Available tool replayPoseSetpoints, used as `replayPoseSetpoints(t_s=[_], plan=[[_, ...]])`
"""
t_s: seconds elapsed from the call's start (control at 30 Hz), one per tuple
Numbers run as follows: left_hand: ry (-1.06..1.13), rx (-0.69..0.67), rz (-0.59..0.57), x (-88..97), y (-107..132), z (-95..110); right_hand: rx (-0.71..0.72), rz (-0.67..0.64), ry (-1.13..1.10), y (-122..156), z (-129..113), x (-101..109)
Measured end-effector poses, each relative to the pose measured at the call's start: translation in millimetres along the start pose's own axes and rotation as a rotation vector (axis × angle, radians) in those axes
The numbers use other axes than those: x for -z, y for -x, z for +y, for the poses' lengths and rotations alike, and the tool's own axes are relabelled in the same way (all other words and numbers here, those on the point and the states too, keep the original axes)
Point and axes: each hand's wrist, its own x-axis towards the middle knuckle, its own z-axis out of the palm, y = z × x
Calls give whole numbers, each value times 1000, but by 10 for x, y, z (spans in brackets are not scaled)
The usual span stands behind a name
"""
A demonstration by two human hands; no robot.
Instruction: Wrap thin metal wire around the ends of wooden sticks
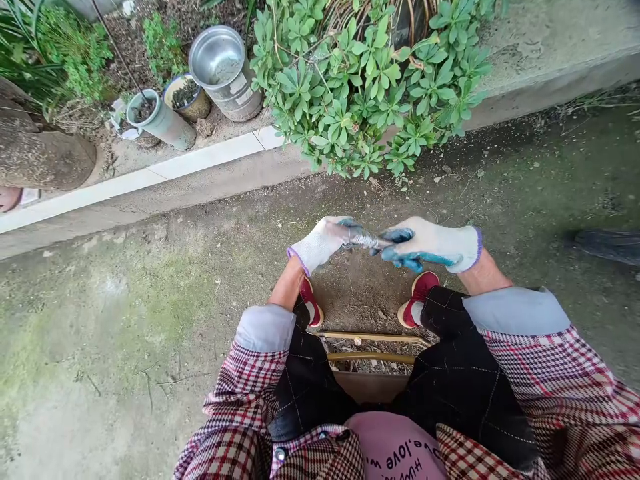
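Observation:
Both my hands wear white knitted gloves with blue-green coated palms and purple cuffs. They meet in front of me, above the bare ground. Between them runs a short, slim silvery thing with a ridged, coil-like middle; its exact kind is not clear and it is partly blurred. My left hand is closed around its left end. With fingers and thumb pressed together, my right hand grips its right end. The gloves hide both ends of the silvery thing.
A leafy green plant spills over the raised bed's edge. To its left stand a metal pot, a grey-green pot and a small yellow pot. A tan wooden seat frame shows between my legs. Dark fabric appears at the right edge.

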Motion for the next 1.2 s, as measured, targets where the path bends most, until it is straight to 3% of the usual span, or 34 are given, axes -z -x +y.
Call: replayPoseSetpoints(t_s=[0.1, 0.2, 0.33, 0.47, 0.6, 0.73, 0.87, 1.0, 1.1, 1.2], plan=[[-117, -21, -91, 71, 8, -64, -35, -115, 238, -1, 16, 27], [-321, -55, -114, 105, 40, -56, -71, -131, 506, -42, 35, 41], [-466, -15, -141, 60, 82, 23, -186, -21, 951, -148, 60, 17], [-431, 56, -71, -55, 77, 46, -252, 127, 1097, -204, 41, -12], [-184, 88, 101, -146, 44, 38, -184, 319, 1022, -198, -4, -4], [67, 136, 165, -179, 23, 84, -87, 414, 836, -182, -41, -29], [253, 157, 159, -169, 1, 107, -59, 371, 335, -110, -55, -98], [462, 63, 100, -103, 0, 105, -4, 245, -82, 10, -47, -154], [503, -4, 81, -72, 6, 87, 24, 186, -109, 21, -47, -169], [444, 21, 119, -140, -23, 25, 83, 364, 181, -69, -49, -176]])
